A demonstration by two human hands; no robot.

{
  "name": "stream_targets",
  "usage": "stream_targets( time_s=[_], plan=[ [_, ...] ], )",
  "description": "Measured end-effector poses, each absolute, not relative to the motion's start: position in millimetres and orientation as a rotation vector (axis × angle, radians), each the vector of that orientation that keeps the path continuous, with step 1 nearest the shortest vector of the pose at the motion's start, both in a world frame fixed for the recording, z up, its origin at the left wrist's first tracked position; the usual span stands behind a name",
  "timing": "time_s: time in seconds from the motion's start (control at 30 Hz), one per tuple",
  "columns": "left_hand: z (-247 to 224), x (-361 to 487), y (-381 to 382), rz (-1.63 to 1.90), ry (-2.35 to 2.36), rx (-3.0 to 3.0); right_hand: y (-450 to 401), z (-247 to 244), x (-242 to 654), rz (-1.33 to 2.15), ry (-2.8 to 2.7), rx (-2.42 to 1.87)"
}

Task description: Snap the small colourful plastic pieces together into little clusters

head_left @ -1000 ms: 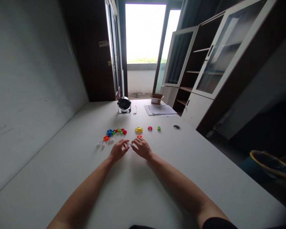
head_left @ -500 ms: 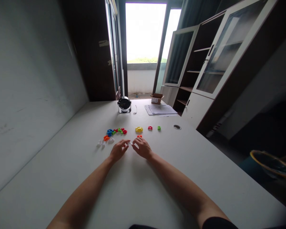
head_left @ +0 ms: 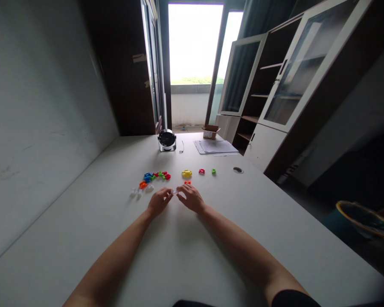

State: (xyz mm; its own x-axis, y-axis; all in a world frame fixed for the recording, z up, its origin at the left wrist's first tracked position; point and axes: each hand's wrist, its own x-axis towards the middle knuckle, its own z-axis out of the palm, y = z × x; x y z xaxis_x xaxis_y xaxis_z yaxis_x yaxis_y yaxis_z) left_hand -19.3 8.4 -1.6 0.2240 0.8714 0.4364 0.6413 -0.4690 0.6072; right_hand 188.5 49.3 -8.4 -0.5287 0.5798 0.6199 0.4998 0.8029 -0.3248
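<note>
My left hand [head_left: 159, 201] and my right hand [head_left: 191, 198] meet over the middle of the white table [head_left: 185, 243]. Between their fingertips is a small white plastic piece [head_left: 175, 192], pinched from both sides; the fingers cover much of it. Just beyond my right hand lies an orange piece [head_left: 187, 182]. To the left of my left hand are several loose white pieces [head_left: 139, 192], one of them a white piece [head_left: 150, 188] close to the knuckles. An orange piece [head_left: 143, 184] and a cluster of blue, green and red pieces [head_left: 153, 176] lie behind these.
Farther back sit a yellow piece [head_left: 187, 173], a red piece [head_left: 201, 171] and a green piece [head_left: 213, 171]. Right of them is a round cable hole [head_left: 237, 170]. At the far end stand a round black-and-silver device [head_left: 167, 140], papers [head_left: 218, 147] and an open cardboard box [head_left: 210, 132].
The fingers have shifted slightly around the white piece, and more of it shows between the hands. Both arms and the pieces on the table stay in place.
</note>
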Motion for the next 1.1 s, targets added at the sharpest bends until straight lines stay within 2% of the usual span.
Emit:
stream_targets(
  time_s=[1.1],
  plan=[
    [1.0, -19.1, 7.4, 1.122, 1.431, 2.147, 47.1, -2.5, 189.1, 0.146, -2.274, -0.733]
  ],
)
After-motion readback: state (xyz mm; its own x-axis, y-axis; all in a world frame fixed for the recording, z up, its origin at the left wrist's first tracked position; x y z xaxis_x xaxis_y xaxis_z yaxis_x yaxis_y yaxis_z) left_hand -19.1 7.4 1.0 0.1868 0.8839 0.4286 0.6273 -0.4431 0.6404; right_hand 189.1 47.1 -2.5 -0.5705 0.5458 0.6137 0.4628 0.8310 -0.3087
